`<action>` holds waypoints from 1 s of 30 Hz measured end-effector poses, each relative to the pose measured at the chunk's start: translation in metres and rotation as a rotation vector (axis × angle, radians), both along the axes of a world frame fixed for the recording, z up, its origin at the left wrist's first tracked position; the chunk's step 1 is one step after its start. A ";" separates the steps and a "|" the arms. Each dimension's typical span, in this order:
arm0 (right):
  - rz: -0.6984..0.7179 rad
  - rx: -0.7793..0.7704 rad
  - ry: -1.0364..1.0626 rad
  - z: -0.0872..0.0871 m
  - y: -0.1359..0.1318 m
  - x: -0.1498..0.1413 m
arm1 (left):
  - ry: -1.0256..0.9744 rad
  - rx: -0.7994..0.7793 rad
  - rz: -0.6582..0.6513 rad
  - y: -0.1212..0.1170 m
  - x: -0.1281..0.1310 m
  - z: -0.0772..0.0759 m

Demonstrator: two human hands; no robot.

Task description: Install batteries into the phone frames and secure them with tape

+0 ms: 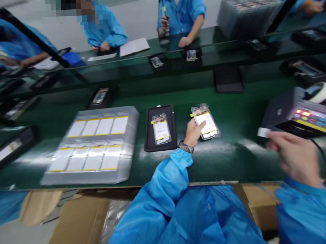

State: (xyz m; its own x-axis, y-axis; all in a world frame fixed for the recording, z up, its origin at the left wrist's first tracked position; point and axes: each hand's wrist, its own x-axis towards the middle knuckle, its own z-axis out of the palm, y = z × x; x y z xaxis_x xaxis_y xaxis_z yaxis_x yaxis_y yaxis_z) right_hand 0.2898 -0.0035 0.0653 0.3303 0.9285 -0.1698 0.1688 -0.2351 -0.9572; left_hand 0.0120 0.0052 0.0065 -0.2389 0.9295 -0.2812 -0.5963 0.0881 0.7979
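My left hand (194,132) is closed around an opened phone (206,122), its white battery facing up and my thumb lying across it. To the left, a second opened phone (161,128) rests in a black tray (161,148). At the right, my right hand (296,155), a little blurred, pinches a short white piece of tape (263,132) at the front of the tape dispenser (289,109). A roll of tape (322,92) sits on top of this machine, which has red lit digits.
A clear plastic tray stack (132,137) with several white batteries stands on the green bench (235,158) at left. Behind lie an empty black tray (228,79) and several phones in trays. Across a raised shelf, co-workers in blue sit. Cardboard boxes (78,222) stand below the edge.
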 end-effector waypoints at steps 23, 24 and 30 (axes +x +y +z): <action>0.605 0.015 0.065 -0.043 0.025 -0.122 | 0.163 0.046 0.019 0.002 -0.003 -0.011; 0.604 0.022 0.059 -0.043 0.025 -0.122 | 0.166 0.048 0.019 0.002 -0.003 -0.011; 0.605 0.056 0.026 -0.045 0.023 -0.121 | 0.177 0.040 0.019 0.003 -0.004 -0.013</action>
State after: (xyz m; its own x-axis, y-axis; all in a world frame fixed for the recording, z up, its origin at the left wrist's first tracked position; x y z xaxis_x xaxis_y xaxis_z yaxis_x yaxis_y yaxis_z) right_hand 0.1688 0.0199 0.0203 -0.2626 0.9578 -0.1165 0.2333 -0.0541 -0.9709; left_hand 0.0081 0.0082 -0.0068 -0.2987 0.9341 -0.1957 -0.4471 0.0442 0.8934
